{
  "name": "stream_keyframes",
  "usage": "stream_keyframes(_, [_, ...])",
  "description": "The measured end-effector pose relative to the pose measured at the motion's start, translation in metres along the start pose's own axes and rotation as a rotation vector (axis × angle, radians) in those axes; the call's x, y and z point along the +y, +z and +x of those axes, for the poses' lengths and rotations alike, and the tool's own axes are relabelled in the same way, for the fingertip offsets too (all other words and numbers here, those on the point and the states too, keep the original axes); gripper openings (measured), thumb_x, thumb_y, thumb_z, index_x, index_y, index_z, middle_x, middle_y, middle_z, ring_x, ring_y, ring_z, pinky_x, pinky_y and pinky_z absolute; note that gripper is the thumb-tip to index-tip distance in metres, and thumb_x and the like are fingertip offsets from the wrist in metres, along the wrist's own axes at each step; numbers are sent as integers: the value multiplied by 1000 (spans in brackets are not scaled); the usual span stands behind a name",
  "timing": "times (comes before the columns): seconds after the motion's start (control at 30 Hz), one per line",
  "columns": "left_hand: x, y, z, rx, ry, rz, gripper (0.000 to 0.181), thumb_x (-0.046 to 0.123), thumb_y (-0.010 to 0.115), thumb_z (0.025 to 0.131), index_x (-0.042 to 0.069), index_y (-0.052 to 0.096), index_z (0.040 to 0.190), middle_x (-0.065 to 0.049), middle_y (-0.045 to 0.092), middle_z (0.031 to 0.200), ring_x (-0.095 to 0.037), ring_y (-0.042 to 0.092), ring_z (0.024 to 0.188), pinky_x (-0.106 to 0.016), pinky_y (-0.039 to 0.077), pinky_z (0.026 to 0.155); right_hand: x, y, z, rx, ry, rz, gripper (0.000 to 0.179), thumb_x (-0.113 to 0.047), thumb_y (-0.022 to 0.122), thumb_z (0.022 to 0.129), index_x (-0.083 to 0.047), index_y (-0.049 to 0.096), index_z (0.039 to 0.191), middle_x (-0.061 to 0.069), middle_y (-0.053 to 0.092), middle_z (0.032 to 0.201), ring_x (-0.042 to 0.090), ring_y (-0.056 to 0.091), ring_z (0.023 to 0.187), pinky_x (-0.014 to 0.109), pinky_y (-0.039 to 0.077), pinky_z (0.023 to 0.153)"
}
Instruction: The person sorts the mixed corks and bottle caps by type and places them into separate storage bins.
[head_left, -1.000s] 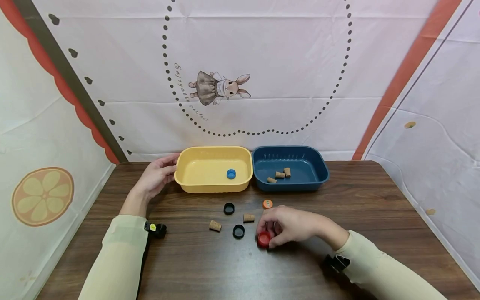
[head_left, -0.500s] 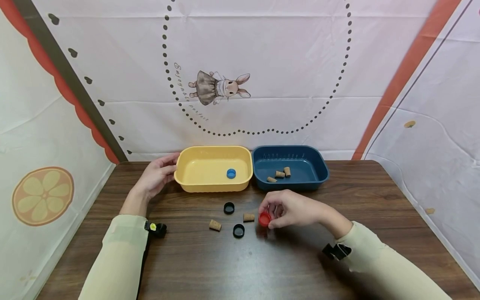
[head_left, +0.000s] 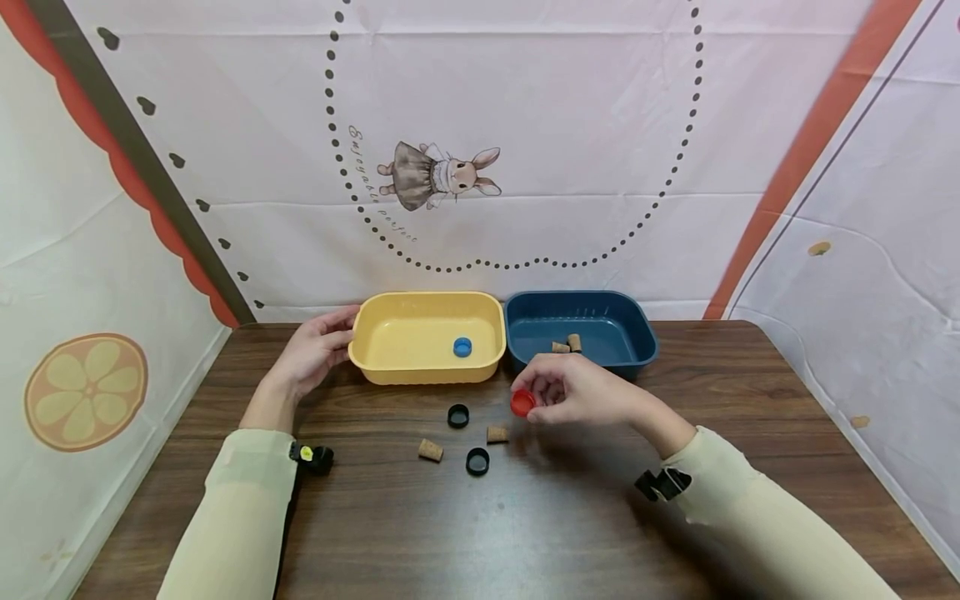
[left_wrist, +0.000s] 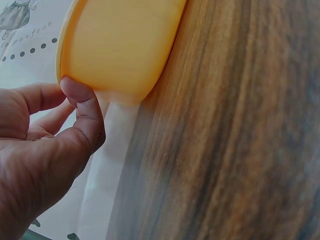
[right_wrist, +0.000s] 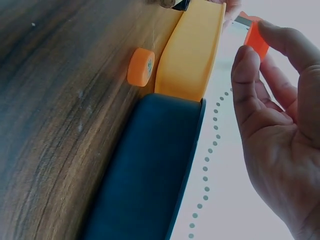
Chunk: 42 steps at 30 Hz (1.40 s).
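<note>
My right hand (head_left: 581, 392) pinches a red bottle cap (head_left: 522, 403) between thumb and fingertips, raised above the table in front of the blue bin (head_left: 641, 354). The right wrist view shows the same cap (right_wrist: 256, 41) from its side. My left hand (head_left: 311, 354) grips the left end of the yellow bin (head_left: 420, 375); its thumb and bent index finger are at the rim in the left wrist view. One blue bottle cap (head_left: 462, 347) lies inside the yellow bin. Corks (head_left: 574, 342) lie in the blue bin, partly hidden by my right hand.
Two black caps (head_left: 458, 417) and two corks (head_left: 431, 450) lie on the brown table (head_left: 390, 533). An orange cap (right_wrist: 141, 67) stands near the bins in the right wrist view, hidden behind my hand from the head. Printed cloth (head_left: 570, 150) hangs behind.
My right hand has lifted the red cap from the table and carried it away from me, toward the bins. The left hand stays at the yellow bin.
</note>
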<state>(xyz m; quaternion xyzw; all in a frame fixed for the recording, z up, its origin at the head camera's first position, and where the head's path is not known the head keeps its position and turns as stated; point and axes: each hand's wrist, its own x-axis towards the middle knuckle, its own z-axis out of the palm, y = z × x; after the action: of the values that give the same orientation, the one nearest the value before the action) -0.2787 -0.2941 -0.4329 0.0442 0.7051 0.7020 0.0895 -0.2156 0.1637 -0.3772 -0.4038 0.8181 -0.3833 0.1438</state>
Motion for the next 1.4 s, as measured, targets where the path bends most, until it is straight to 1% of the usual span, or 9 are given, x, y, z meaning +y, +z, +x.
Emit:
stream_keyframes(0.2, [1,1,0,-2,-5,1,60,5,55,111,1,32,166,-22,44,145,-20,61,115,-26,59,84,1,-2,9,61,9,-33,32,-18,84,93,-20,73,122,-6,68,104,16,65,89,31,59,76])
stream_keyframes(0.4, [1,1,-1,1,-3,7,59,4,53,111,1,31,166,-23,42,147,-22,60,118,-25,59,86,5,-6,20,110,-4,-39,34,-14,85,91,-16,72,122,-2,71,98,17,65,86,31,59,73])
stream_keyframes(0.57, [0,1,-1,0,9,2,60,4,54,111,0,31,166,-24,44,146,-22,61,117,-26,60,86,9,-8,30,149,25,-54,33,-18,86,91,-18,72,121,-3,70,98,17,64,87,32,58,75])
stream_keyframes(0.8, [1,2,-1,-1,5,1,58,5,53,111,1,32,165,-25,42,149,-24,61,120,-28,60,89,10,-9,48,195,41,-36,34,-14,85,91,-13,72,122,-2,71,102,18,65,90,34,60,81])
stream_keyframes(0.93, [2,2,-2,-7,5,11,59,4,52,111,0,30,166,-26,40,151,-23,61,121,-28,59,90,11,-11,57,219,50,-22,34,-12,84,92,-10,72,123,1,70,100,19,64,88,33,60,80])
stream_keyframes(1.13, [3,2,-2,2,-2,12,58,4,52,111,1,31,166,-25,40,150,-23,61,120,-28,59,90,16,-11,71,249,95,-6,34,-13,85,92,-8,72,123,3,70,98,20,64,88,30,59,80])
stream_keyframes(1.4, [2,2,-3,-8,3,21,59,4,52,111,0,30,166,-26,40,150,-23,61,119,-28,59,89,25,-11,88,271,139,3,32,-14,85,93,-6,72,121,4,70,95,21,63,85,30,56,75])
